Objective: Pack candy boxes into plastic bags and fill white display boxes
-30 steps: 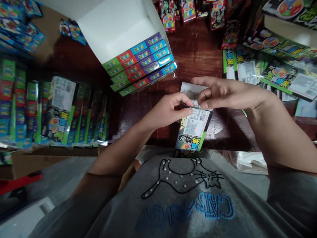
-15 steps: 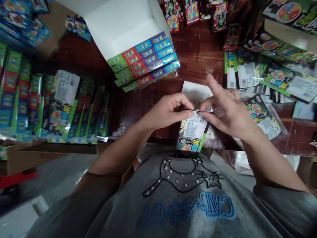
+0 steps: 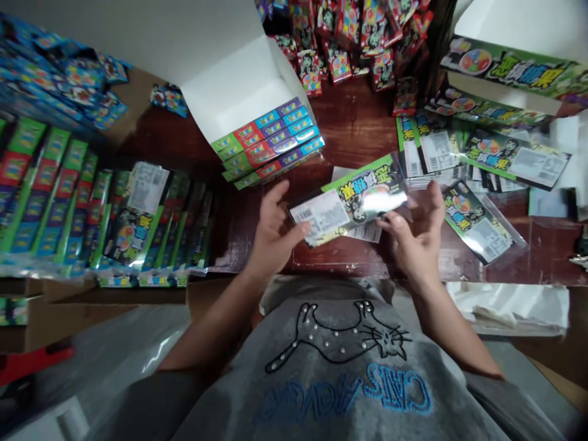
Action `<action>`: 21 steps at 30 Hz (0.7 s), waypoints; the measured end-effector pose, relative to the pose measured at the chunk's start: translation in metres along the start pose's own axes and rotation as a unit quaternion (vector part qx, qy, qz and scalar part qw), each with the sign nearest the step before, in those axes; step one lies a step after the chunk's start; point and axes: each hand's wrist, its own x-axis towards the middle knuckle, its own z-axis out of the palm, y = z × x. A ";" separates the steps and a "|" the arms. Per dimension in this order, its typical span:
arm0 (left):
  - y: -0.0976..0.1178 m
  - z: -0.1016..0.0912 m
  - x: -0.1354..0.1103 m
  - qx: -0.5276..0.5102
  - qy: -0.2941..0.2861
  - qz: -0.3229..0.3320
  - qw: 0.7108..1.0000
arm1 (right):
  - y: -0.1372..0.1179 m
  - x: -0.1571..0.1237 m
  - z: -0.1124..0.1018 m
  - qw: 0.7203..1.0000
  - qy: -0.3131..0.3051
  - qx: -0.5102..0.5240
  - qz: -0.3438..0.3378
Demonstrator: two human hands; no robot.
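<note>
A flat black-and-green candy packet [image 3: 367, 195] in a clear sleeve lies tilted across between my hands, its white barcode label toward the left. My left hand [image 3: 275, 236] grips the label end, the thumb on top and the fingers behind its edge. At the other end my right hand [image 3: 418, 236] has its thumb on the lower corner, with the fingers raised beside the clear sleeve edge. Beneath the packet, partly covered, is a white printed sheet [image 3: 367, 233] on the dark red table [image 3: 248, 229].
A white carton [image 3: 239, 79] holds stacked colourful boxes [image 3: 275, 138]. To the left stand rows of boxes [image 3: 27, 190] and a heap of blue sachets [image 3: 78, 73]. Red sachets [image 3: 340, 64] pile up at the back. On the right lie several similar packets [image 3: 478, 220] near a display box [image 3: 509, 67].
The packet, earlier upright near my body with both hands pinching its upper edge, now lies crosswise and farther forward. My hands have moved apart to its two ends.
</note>
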 end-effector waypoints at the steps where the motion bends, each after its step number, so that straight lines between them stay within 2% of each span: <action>1: -0.001 0.005 -0.011 0.017 -0.016 -0.012 1.000 | 0.000 -0.001 0.007 1.000 0.016 -0.022 -0.006; 2: -0.001 0.010 -0.020 0.032 -0.037 -0.023 0.999 | -0.002 0.001 0.012 0.998 0.028 -0.045 -0.016; 4: 0.000 0.017 -0.027 0.049 -0.078 -0.034 0.995 | -0.007 0.005 0.019 0.997 -0.002 -0.079 -0.024; 7: 0.003 0.025 -0.015 0.037 -0.075 -0.006 0.997 | -0.012 0.011 0.025 0.993 -0.071 -0.082 -0.044; 10: 0.002 0.033 0.003 0.025 -0.058 0.046 0.997 | -0.007 0.009 0.034 0.993 -0.037 -0.073 -0.079; 13: -0.002 0.035 0.007 0.033 -0.078 0.056 0.995 | 0.003 0.002 0.042 0.989 -0.019 -0.095 -0.109; 16: -0.008 0.032 -0.001 0.037 -0.079 0.034 0.996 | 0.012 -0.002 0.042 0.985 -0.067 -0.082 -0.135; 21: -0.020 0.025 -0.008 0.015 -0.038 -0.013 0.999 | 0.012 0.011 0.031 0.977 -0.171 -0.072 -0.106</action>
